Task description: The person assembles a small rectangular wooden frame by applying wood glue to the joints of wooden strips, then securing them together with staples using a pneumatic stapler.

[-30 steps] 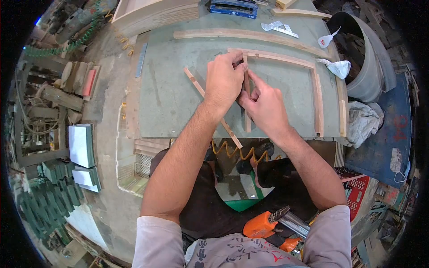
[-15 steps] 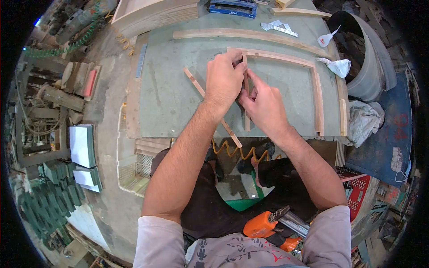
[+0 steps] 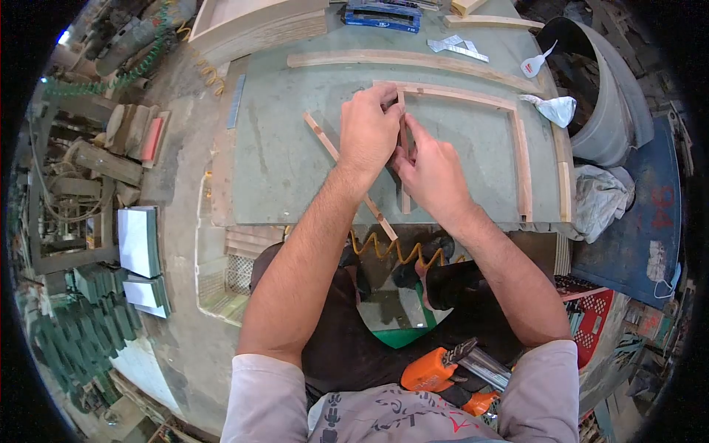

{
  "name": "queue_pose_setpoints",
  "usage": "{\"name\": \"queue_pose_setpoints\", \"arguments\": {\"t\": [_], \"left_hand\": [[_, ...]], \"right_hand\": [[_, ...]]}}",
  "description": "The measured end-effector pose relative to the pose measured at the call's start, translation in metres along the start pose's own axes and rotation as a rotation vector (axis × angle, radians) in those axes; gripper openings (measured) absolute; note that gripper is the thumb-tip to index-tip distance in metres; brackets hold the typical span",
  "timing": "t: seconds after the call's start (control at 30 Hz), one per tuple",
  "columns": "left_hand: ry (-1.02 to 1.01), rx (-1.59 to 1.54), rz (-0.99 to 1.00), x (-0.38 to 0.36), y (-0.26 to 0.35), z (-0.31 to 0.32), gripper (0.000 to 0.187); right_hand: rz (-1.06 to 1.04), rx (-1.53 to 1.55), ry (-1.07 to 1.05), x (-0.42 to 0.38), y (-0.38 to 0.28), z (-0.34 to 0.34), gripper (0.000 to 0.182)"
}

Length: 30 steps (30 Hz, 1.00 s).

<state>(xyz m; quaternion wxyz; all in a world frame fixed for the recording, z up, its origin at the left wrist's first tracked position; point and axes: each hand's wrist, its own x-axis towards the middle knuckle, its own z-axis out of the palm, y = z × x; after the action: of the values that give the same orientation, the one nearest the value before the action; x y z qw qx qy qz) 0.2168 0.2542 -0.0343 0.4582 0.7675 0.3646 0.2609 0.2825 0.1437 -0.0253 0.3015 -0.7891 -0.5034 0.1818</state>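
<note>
My left hand [image 3: 369,127] is closed at the corner where a wooden strip [image 3: 405,201] meets the back rail [image 3: 458,94]. Its thumb and fingers pinch the pieces there, partly hiding the joint. Just to the right, my right hand [image 3: 434,164] grips the same strip lower down, its index finger stretched along the wood toward the corner. The back rail runs rightward to a side piece [image 3: 524,166], making a three-sided wooden frame flat on the table. A loose wooden stick [image 3: 323,137] lies slantwise under my left forearm, its near end past the table edge.
On the green-grey table [image 3: 273,170] are a long wooden slat [image 3: 406,57], metal plates [image 3: 458,47], a glue bottle [image 3: 533,65] and a blue box [image 3: 380,16]. A wooden drawer box [image 3: 258,29] stands back left. An orange nail gun [image 3: 432,371] rests by my lap.
The view has shifted very slightly. Both hands keep their grip at the frame corner, with almost no visible movement.
</note>
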Motion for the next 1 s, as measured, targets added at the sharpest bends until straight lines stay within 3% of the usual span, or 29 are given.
{"name": "queue_pose_setpoints", "arguments": {"t": [0.53, 1.0], "left_hand": [[0.112, -0.052, 0.049, -0.0018, -0.0033, 0.0055, 0.044], [0.059, -0.037, -0.012, -0.0020, -0.0002, 0.0035, 0.043]], "right_hand": [[-0.044, -0.003, 0.018, -0.0001, 0.0060, 0.0029, 0.053], [0.060, 0.068, -0.056, 0.0020, 0.0037, -0.0051, 0.044]]}}
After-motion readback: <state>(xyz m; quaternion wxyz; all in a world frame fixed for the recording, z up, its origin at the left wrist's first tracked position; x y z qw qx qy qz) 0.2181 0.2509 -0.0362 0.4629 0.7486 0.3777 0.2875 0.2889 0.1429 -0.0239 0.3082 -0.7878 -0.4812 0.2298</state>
